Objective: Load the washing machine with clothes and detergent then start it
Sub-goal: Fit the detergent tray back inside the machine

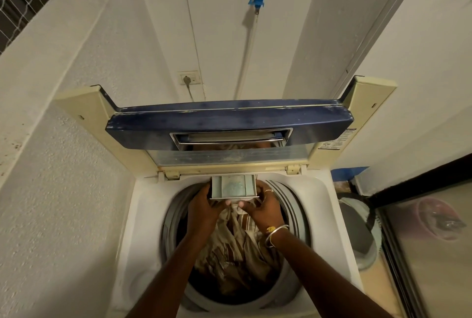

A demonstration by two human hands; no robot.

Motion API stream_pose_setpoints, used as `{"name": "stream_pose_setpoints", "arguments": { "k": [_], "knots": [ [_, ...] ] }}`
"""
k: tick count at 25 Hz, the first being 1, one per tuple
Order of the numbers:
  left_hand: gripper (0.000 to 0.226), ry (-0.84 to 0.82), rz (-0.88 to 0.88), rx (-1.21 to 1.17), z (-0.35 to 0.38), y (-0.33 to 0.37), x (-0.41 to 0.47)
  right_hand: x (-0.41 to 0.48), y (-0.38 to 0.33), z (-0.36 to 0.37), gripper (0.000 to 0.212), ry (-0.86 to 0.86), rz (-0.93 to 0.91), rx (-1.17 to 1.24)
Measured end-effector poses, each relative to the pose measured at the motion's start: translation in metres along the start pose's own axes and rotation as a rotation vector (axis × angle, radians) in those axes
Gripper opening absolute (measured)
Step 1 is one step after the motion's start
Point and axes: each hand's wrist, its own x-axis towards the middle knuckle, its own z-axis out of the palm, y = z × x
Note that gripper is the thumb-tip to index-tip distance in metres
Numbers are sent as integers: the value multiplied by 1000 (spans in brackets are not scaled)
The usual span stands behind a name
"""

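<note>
We stood in a narrow nook of rough white plaster walls (76,190), a socket (189,78) with a plug in it and a blue tap fitting (258,1) with a pale hose high on the back wall, and the top-loading washing machine (329,205) directly below us. Its lid (229,123), dark blue scuffed plastic on a yellowed cream frame, was folded up against the wall. The clothes (237,248), limp beige and brown striped cloth, lay heaped in the drum inside the grey ribbed rim (293,205). The detergent drawer (233,187), a shallow grey plastic tray, jutted from the back edge of the opening over the load, with pale bluish powder (233,186) in its middle compartment. Our left hand (204,205) held the drawer's left side and our right hand (263,209), a metal bangle (277,234) at its wrist, held the right side; the fingers (267,190) of both were curled round the tray's sides, thumbs against its front lip. We judged that the step in hand was seating the filled drawer. To do it well we needed to hold the tray level so the loose powder stayed put, push evenly with both thumbs so the thin plastic ran straight in its slot without jamming, and keep the cloth below clear of its path. Lowering the lid and starting the machine were not yet done.
</note>
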Motion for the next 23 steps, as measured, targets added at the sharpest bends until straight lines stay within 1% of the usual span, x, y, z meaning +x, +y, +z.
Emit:
{"name": "stream_pose_setpoints", "arguments": {
  "k": [3,5,7,10,13,14,17,19,23],
  "knots": [
    [60,78,26,12,3,6,0,2,-5,-4,46,121,44,-70],
    [55,128,26,14,4,6,1,5,-12,-6,44,181,83,-132],
    [52,138,18,26,5,5,3,8,-11,-8,39,184,102,-164],
    [46,156,2,11,7,10,6,12,-9,-6,39,199,141,-205],
    [27,198,-30,10,8,21,10,18,-15,-3,40,253,185,-218],
    [25,214,-49,14,9,24,12,20,-17,-2,41,267,197,-223],
    [35,261,-115,5,9,27,17,23,-17,2,42,320,221,-231],
    [40,276,-129,-1,10,24,19,24,-17,5,41,360,242,-221],
    [47,265,-174,-57,11,18,25,29,-16,11,42,422,309,-107]
  ]
}}
